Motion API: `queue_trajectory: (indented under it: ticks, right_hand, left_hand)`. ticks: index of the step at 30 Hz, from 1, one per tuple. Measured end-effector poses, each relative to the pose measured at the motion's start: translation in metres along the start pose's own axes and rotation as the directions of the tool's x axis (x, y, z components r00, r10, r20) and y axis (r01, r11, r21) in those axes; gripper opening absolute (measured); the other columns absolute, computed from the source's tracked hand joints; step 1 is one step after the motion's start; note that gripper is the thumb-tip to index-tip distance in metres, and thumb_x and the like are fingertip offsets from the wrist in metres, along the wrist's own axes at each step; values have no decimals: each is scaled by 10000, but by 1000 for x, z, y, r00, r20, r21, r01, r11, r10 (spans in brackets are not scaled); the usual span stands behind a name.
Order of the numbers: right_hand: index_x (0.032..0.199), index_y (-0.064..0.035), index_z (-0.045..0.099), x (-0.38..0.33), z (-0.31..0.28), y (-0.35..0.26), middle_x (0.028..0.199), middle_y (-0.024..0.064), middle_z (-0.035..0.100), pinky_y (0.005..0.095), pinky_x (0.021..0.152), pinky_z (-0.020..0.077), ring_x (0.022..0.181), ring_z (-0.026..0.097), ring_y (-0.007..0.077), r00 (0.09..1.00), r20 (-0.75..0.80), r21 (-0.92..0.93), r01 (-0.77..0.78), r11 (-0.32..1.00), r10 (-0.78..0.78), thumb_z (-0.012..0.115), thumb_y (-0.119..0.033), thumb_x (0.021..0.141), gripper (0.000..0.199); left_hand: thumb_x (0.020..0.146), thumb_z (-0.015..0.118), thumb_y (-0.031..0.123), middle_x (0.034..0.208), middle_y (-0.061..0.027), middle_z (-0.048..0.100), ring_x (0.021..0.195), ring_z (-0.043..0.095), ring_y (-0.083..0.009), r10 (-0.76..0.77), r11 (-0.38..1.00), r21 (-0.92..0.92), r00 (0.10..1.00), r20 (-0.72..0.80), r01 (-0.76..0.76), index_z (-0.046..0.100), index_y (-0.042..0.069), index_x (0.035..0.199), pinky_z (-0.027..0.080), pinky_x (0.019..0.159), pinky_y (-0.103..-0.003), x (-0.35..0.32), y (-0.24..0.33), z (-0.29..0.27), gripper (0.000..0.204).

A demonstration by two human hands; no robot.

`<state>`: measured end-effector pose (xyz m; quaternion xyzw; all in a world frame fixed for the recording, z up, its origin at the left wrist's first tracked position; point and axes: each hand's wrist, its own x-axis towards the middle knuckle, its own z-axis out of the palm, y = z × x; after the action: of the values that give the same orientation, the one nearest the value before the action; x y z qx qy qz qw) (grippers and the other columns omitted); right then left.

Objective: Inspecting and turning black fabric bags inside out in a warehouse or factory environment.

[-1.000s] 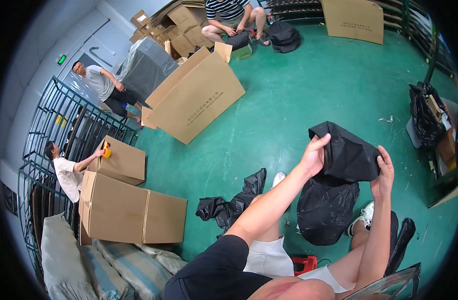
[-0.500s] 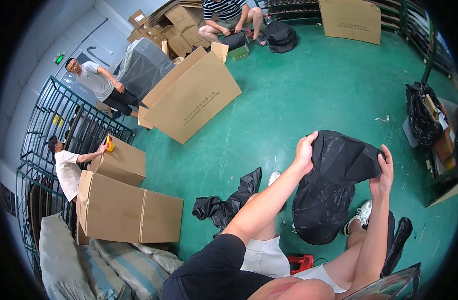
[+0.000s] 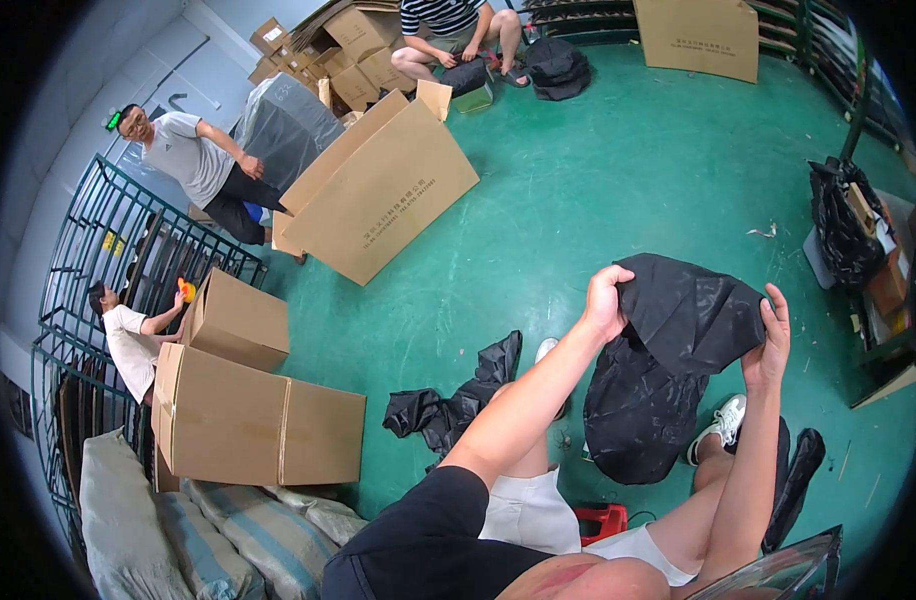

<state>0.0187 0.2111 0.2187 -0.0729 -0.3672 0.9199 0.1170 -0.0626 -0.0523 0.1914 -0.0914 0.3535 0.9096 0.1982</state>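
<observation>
Both hands, left (image 3: 606, 300) and right (image 3: 768, 345), clamped on limp, matte black fabric bag (image 3: 668, 360).

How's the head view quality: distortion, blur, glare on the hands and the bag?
Head view: strong fisheye, black vignette at the corners, cage rails and box edges bend near the rim. Left hand, right hand and black bag are sharp, no motion blur. Light is even and soft; mild sheen on the green floor; the bag's folds are dark and low in detail.
</observation>
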Motion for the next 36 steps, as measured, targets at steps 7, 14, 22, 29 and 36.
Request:
queue_trajectory:
  ticks: [7,14,22,29,36]
  right_hand:
    - [1157,-71,586,4,-7,3,924,54,678,284,706,554,802,662,136,1000,-24,-49,0,999,-2,548,-62,941,220]
    - [1122,-59,599,6,-12,2,917,43,664,285,715,549,804,651,130,999,-42,-68,25,997,-28,544,-67,945,185]
    - [1130,-52,591,8,-16,4,915,39,657,291,735,545,822,652,136,997,-37,-89,65,994,-69,527,-91,969,178]
    - [1190,-55,556,2,-6,0,923,62,666,293,730,554,819,661,144,995,-55,-94,76,993,-81,557,-51,937,254]
    - [1248,-53,502,0,0,-6,926,79,665,313,736,571,794,669,168,993,-71,-164,80,983,-92,612,30,859,413]
  left_hand:
    - [947,423,320,997,-140,671,905,649,-267,-34,999,-26,995,-89,32,615,-13,1006,515,843,-398,-8,8,14,389]
    - [973,384,340,961,-135,676,895,646,-259,-5,1000,-15,988,-155,3,612,-10,980,504,845,-414,0,2,7,418]
    - [980,506,318,900,-116,672,855,647,-225,94,989,136,962,-256,-60,612,6,928,508,792,-380,-4,-7,10,334]
    - [948,595,285,878,-67,673,798,636,-174,106,971,233,978,-178,-63,614,41,925,499,722,-338,-16,-6,26,246]
    - [953,591,272,884,-82,671,775,644,-174,110,971,229,976,-187,-65,611,24,925,519,690,-331,-16,-9,28,250]
